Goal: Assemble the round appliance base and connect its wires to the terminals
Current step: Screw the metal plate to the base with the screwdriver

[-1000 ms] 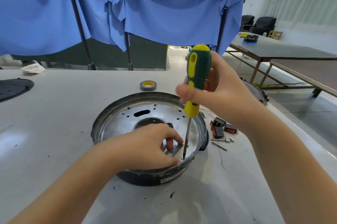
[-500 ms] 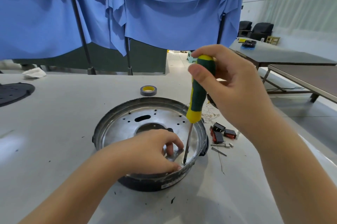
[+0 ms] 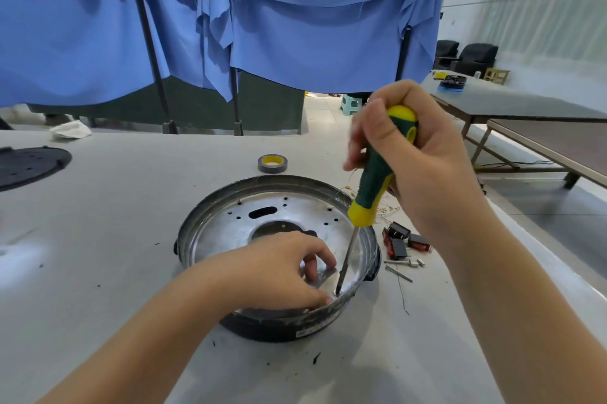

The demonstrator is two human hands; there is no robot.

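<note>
Round base (image 3: 230,223): shallow metal pan with a dark outer wall, standing on the grey table (image 3: 115,213) near the middle of its near edge; the floor is pierced with small holes, an oblong slot and a larger central opening.

Left hand (image 3: 282,269): forearm enters from the near-left corner and reaches over the near rim into the pan. Palm down, fingers curled, fingertips pinching and steadying a small metal plate (image 3: 323,275) that lies on the pan floor at the near-right side.

Right hand (image 3: 417,154): forearm enters from the near-right edge, wrist raised above the pan's right rim. Fingers and thumb wrapped round the handle of a screwdriver (image 3: 372,187), thumb lying along the upper part of the handle.

Screwdriver: green and yellow handle, thin steel shaft. Tilted, handle leaning up and to the right, tip down on a screw (image 3: 337,292) at the near-right of the pan floor, just beside the metal plate and close to the left thumb.

Tape roll (image 3: 272,163): grey with a yellow core, flat on the table beyond the pan.

Switches (image 3: 407,241): small black and red parts, loose on the table just right of the pan, with a few loose screws (image 3: 402,263) in front of them and thin wires (image 3: 389,206) behind.

Black disc (image 3: 29,165): at the left edge of the table, partly out of view.

Blue cloth (image 3: 295,26): hung on dark poles beyond the far edge.
</note>
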